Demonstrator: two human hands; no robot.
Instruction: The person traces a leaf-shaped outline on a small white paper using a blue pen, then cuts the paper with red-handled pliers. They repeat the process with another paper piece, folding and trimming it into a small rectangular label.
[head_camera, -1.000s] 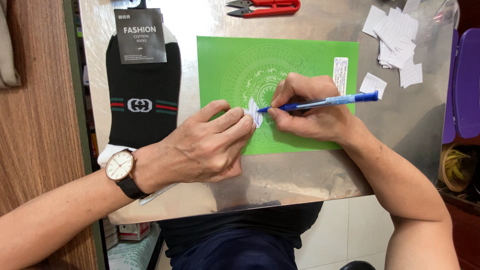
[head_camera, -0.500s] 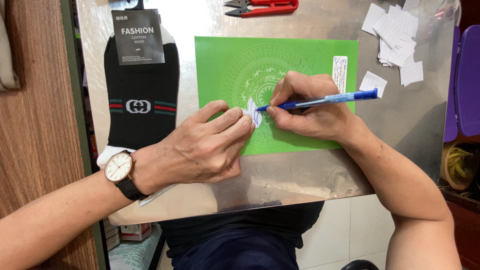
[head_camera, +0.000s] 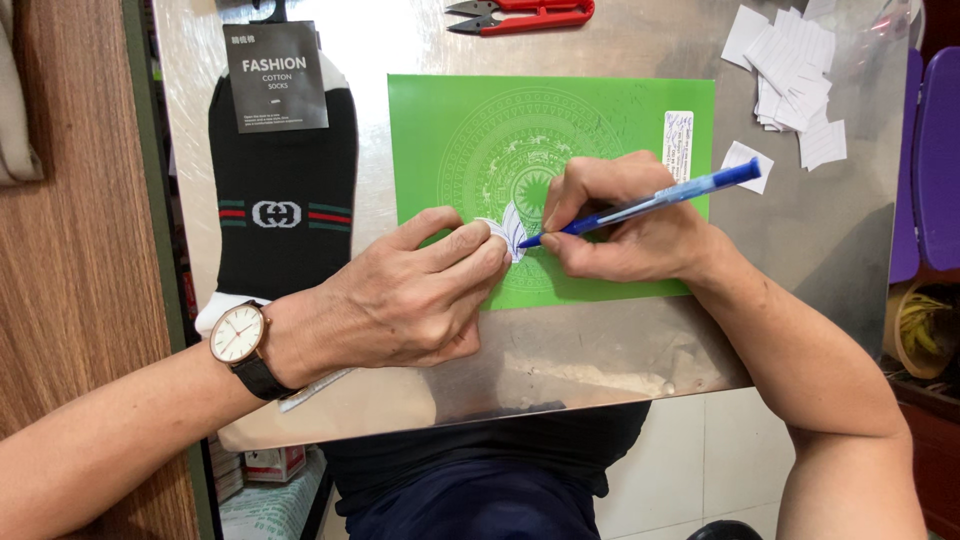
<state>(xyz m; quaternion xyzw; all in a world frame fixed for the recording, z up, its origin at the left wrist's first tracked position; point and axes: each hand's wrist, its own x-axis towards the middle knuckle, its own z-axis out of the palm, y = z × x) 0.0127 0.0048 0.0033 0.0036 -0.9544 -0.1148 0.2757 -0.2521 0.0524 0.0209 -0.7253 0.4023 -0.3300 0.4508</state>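
Blue pen (head_camera: 640, 203) gripped in the right hand (head_camera: 625, 225) marks a small white paper slip (head_camera: 508, 230), pinched by the left hand (head_camera: 410, 295) against a green mat (head_camera: 600, 110) on the steel tabletop (head_camera: 800, 230). Writing appears underway; finishing calls for a steady hold on the slip.

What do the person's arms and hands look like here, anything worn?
Both forearms are bare, with no sleeves in view. The left hand has a wristwatch at the wrist: round white dial, thin rose-gold-coloured case, dark strap. The right hand wears nothing: no gloves, and no rings that I can see.
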